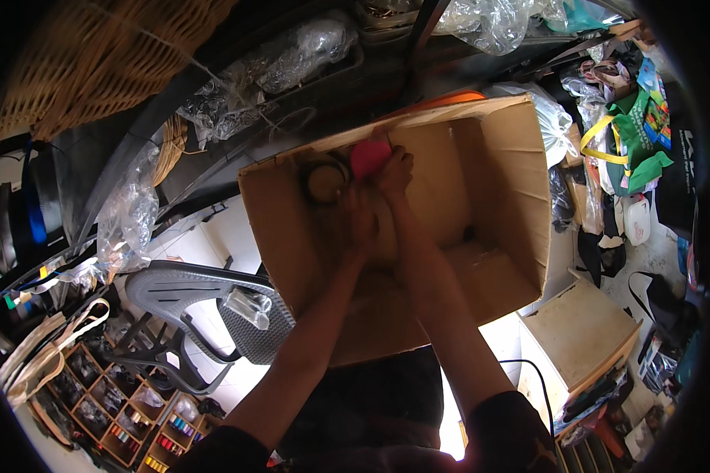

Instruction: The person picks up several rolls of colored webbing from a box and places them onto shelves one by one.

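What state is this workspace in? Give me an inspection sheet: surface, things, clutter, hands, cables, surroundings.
Surface: open cardboard box; its support is hidden.
Things: pink thing and dark ring, inside the box.
Clutter: clear packet on chair; green bag at right.
Left hand: near dark ring; grip unclear.
Right hand: at pink thing; grip unclear.
Cables: black cord by cabinet.
Surroundings: coloured spools lower left; wickerwork upper left.
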A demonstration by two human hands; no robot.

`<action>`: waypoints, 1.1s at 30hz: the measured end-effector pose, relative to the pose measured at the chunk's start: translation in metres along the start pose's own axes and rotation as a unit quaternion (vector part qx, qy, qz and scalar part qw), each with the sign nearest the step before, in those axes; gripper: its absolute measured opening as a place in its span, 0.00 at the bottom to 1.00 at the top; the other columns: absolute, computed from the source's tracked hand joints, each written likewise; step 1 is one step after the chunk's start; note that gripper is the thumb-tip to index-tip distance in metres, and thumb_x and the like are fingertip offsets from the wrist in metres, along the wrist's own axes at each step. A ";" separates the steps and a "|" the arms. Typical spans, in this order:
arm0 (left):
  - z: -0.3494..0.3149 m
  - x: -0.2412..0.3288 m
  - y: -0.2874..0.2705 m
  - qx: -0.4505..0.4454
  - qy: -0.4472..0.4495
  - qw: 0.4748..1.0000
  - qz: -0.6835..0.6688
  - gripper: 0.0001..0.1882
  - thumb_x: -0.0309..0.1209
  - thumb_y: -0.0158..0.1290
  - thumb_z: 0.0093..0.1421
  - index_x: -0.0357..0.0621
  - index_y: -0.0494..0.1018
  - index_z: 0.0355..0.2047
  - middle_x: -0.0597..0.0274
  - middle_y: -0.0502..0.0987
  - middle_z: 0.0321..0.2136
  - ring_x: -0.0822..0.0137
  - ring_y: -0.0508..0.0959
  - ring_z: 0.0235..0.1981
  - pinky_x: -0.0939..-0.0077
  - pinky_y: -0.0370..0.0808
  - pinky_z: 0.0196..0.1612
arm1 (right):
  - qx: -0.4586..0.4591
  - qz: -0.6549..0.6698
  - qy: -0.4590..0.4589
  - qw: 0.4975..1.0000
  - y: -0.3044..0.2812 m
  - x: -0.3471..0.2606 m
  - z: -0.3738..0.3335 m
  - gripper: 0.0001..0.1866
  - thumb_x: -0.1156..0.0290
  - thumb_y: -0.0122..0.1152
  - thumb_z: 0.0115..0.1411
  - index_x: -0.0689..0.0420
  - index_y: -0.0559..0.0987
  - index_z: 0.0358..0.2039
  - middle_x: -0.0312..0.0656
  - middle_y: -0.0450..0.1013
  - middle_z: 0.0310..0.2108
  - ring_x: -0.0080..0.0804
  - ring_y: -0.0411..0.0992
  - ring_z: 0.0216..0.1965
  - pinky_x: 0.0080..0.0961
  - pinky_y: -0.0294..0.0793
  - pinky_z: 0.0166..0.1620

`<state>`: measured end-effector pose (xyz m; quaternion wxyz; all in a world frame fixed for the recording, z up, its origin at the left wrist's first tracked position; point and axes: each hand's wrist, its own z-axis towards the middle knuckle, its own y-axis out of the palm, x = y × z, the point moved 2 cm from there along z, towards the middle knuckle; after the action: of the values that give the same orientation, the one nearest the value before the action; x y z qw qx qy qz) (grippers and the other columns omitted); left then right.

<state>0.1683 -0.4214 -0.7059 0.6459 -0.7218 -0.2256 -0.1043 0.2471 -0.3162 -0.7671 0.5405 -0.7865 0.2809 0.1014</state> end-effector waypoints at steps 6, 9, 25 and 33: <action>0.002 -0.007 0.021 0.052 -0.087 0.994 -0.049 0.29 0.18 0.48 0.54 0.37 0.61 0.58 0.45 0.63 0.58 0.46 0.63 0.61 0.55 0.62 0.64 | 0.008 0.245 0.013 0.969 -0.018 0.018 -0.012 0.31 0.62 0.72 0.42 0.62 0.73 0.46 0.54 0.76 0.41 0.46 0.77 0.43 0.37 0.75 0.46; 0.008 0.012 -0.001 0.082 -0.057 0.987 -0.128 0.26 0.17 0.42 0.57 0.37 0.61 0.58 0.44 0.65 0.56 0.45 0.64 0.59 0.55 0.60 0.64 | 0.007 0.220 -0.008 0.976 -0.042 0.031 -0.023 0.28 0.66 0.71 0.42 0.61 0.75 0.45 0.54 0.78 0.38 0.46 0.78 0.43 0.36 0.75 0.46; -0.046 0.077 -0.143 -0.077 0.262 0.928 -0.252 0.20 0.35 0.56 0.58 0.39 0.73 0.48 0.45 0.76 0.42 0.46 0.75 0.45 0.58 0.71 0.50 | -0.079 0.086 -0.260 0.959 -0.232 0.011 -0.175 0.18 0.69 0.70 0.45 0.52 0.82 0.39 0.48 0.79 0.35 0.48 0.77 0.39 0.36 0.75 0.42; -0.068 0.092 -0.208 -0.114 0.275 0.893 -0.337 0.19 0.34 0.51 0.65 0.42 0.71 0.55 0.49 0.76 0.48 0.52 0.75 0.50 0.64 0.70 0.54 | -0.052 0.203 -0.241 0.948 -0.301 -0.021 -0.245 0.20 0.71 0.71 0.46 0.56 0.81 0.43 0.48 0.79 0.36 0.43 0.78 0.40 0.34 0.75 0.44</action>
<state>0.1626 -0.4574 -0.4718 0.5217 -0.6136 -0.2547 -0.5352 0.3605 -0.4543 -0.4222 0.5187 -0.6917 0.2901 0.4102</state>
